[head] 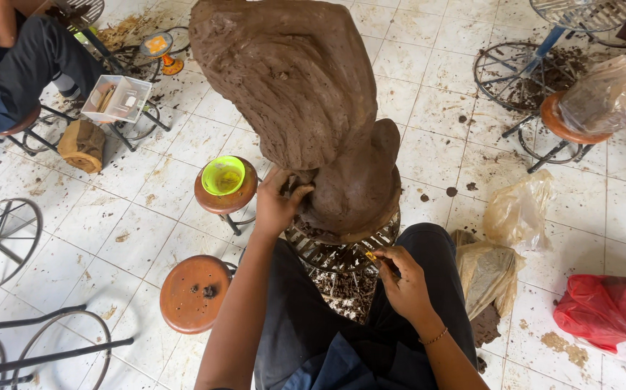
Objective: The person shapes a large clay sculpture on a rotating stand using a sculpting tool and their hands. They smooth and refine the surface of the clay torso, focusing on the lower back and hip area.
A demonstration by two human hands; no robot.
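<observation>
Clay sculpture (305, 108), a tall brown mass, stands on a round wooden turntable (381, 217) atop a metal stand (342, 249), directly in front of the seated person's knees. Its upper part is broad and ridged with long, drawn-down strokes like draped folds; lower down a smoother, rounded lump bulges toward the right edge of the turntable. The surface looks damp, matte and finger-marked.

The left hand (278, 202) presses against the sculpture's lower left side, just above the turntable's rim, fingers spread and bent onto the clay, not clamped around anything. The right hand (399, 278) rests lower, near the right thigh, fingers pinched together on a small yellowish tool (372, 256), of which only the tip shows.

To work this spot well, I judge that the pressure should be light and even, with the fingertips following the existing grooves, since soft clay dents easily and the tall mass could lean.

Left of the stand, a stool (226, 198) carries a bright green bowl (223, 175); a bare stool (196, 292) sits nearer. Clay crumbs litter the white tiled floor (435, 94). Plastic bags (519, 213) lie to the right, one red (605, 310).
</observation>
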